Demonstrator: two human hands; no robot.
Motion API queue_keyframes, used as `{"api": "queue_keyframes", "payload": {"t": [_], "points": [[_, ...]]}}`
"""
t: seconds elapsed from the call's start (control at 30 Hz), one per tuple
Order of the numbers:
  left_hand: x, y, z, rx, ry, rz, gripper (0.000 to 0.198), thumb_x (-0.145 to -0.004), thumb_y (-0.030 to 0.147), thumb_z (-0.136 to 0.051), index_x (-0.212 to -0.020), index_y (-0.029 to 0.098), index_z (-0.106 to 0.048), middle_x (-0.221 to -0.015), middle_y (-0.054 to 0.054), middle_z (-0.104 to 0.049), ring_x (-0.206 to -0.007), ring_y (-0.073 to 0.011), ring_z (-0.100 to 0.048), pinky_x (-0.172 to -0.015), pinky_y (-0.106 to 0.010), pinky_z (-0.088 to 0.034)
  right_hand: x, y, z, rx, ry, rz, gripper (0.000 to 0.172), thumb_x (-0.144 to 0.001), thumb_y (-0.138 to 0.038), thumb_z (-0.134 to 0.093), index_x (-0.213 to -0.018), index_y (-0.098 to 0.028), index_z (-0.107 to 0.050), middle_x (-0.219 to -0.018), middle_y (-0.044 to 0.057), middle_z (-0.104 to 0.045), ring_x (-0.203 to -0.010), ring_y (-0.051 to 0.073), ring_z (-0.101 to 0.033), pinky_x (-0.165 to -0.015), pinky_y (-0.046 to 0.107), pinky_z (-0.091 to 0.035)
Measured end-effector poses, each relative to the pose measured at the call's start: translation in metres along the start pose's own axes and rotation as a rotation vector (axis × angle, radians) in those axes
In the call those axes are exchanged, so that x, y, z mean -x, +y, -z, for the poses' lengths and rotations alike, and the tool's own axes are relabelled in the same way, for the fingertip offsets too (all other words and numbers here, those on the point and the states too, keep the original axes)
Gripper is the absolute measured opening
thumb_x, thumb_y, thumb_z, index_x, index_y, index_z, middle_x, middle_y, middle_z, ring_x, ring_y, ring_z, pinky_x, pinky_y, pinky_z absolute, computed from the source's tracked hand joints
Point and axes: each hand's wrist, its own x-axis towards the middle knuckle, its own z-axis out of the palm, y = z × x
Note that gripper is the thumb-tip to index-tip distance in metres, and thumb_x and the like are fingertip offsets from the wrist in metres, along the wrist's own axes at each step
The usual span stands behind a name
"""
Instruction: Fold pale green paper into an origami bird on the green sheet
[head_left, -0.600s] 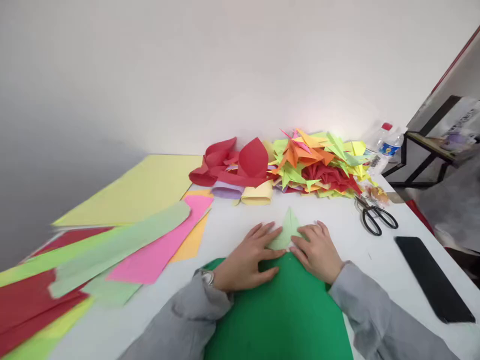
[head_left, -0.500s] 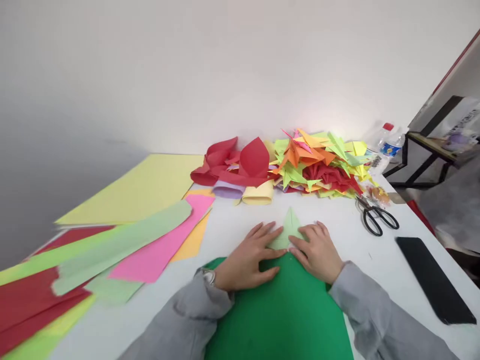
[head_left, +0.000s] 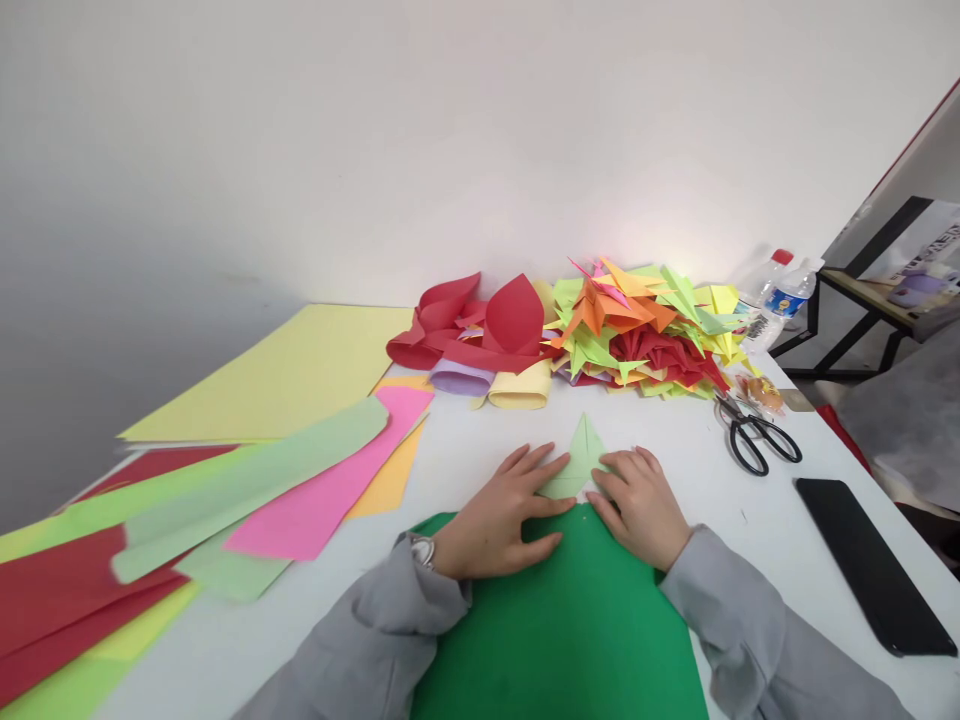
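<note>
On the white table (head_left: pixel 465 450), beyond the dark-green sheet (head_left: pixel 555 640), creased pale-green paper (head_left: pixel 584 455) lies flat: left hand (head_left: pixel 501 518) splayed at its edge, right hand (head_left: pixel 639 508) loosely bent, thumb apart. Back right, two clear bottles (head_left: pixel 786 302), contents indistinct.

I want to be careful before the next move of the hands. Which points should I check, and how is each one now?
1. Left hand at the light green paper: ok, touching its left side.
2. Right hand at the same paper: ok, touching its right side.
3. Paper tip uncovered: ok, in plain view.
4. Paper flat beneath the hands: cannot tell, hidden.
5. Scissors apart from both hands: ok.
</note>
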Motion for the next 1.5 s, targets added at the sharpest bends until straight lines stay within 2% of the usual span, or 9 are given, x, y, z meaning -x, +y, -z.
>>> {"api": "queue_keyframes", "payload": {"t": [0.13,0.27,0.53,0.77,1.0,1.33,1.5], "points": [[-0.0001,0.0004,0.0007,0.000,-0.016,0.001,0.039,-0.079,0.031,-0.065,-0.118,0.030,-0.066,-0.150,-0.011,-0.040,-0.139,-0.0390,-0.029,-0.107,-0.065,-0.027,-0.0009,-0.0013,0.0024,0.027,-0.017,-0.025,0.015,-0.092,-0.029,-0.056,-0.098,-0.020,-0.066,-0.107,0.012,-0.063,-0.102,0.025,-0.057,-0.100,0.049,-0.035],[-0.0001,0.0003,0.0010,-0.005,-0.019,-0.003,0.039,-0.079,0.030,-0.065,-0.118,0.030,-0.066,-0.150,-0.010,-0.039,-0.139,-0.0388,-0.029,-0.108,-0.064,-0.027,-0.0023,-0.0021,0.0047,-0.014,-0.030,-0.030,0.014,-0.093,-0.028,-0.055,-0.098,-0.021,-0.065,-0.097,0.007,-0.067,-0.098,0.023,-0.060,-0.103,0.051,-0.031],[-0.0016,0.0008,0.0023,-0.008,-0.055,0.019,0.041,-0.078,0.031,-0.065,-0.119,0.031,-0.066,-0.151,-0.010,-0.037,-0.140,-0.0390,-0.028,-0.109,-0.064,-0.026,-0.0031,0.0009,0.0044,-0.039,-0.016,-0.013,0.017,-0.091,-0.026,-0.057,-0.101,-0.017,-0.067,-0.099,0.008,-0.069,-0.095,0.022,-0.061,-0.093,0.040,-0.041],[-0.0015,0.0003,0.0013,-0.007,-0.054,0.018,0.042,-0.079,0.032,-0.064,-0.121,0.032,-0.064,-0.152,-0.009,-0.036,-0.140,-0.0377,-0.027,-0.110,-0.062,-0.025,-0.0074,-0.0009,0.0095,0.006,-0.065,-0.023,0.016,-0.093,-0.027,-0.054,-0.093,-0.019,-0.068,-0.092,0.007,-0.069,-0.093,0.021,-0.060,-0.089,0.040,-0.037],[0.0001,0.0027,0.0000,-0.019,0.012,0.002,0.041,-0.078,0.028,-0.065,-0.119,0.031,-0.066,-0.152,-0.008,-0.037,-0.140,-0.0384,-0.027,-0.110,-0.064,-0.021,-0.0044,0.0033,0.0044,-0.027,-0.033,-0.046,0.015,-0.092,-0.020,-0.053,-0.099,-0.019,-0.066,-0.095,0.006,-0.067,-0.094,0.020,-0.059,-0.085,0.037,-0.039],[0.0010,0.0031,-0.0002,-0.059,0.039,-0.030,0.041,-0.078,0.028,-0.064,-0.119,0.030,-0.065,-0.150,-0.012,-0.039,-0.138,-0.0391,-0.032,-0.108,-0.066,-0.024,-0.0040,0.0016,0.0033,-0.025,-0.028,-0.015,0.012,-0.089,-0.023,-0.057,-0.096,-0.016,-0.066,-0.094,0.009,-0.066,-0.094,0.023,-0.059,-0.085,0.039,-0.045],[-0.0011,0.0097,0.0029,-0.098,0.104,-0.059,0.033,-0.081,0.034,-0.061,-0.112,0.026,-0.068,-0.145,-0.014,-0.045,-0.137,-0.0380,-0.033,-0.109,-0.066,-0.021,-0.0011,0.0046,0.0012,-0.021,0.028,0.025,0.019,-0.088,-0.026,-0.059,-0.103,-0.015,-0.064,-0.098,0.011,-0.067,-0.095,0.025,-0.060,-0.086,0.041,-0.046]]}}
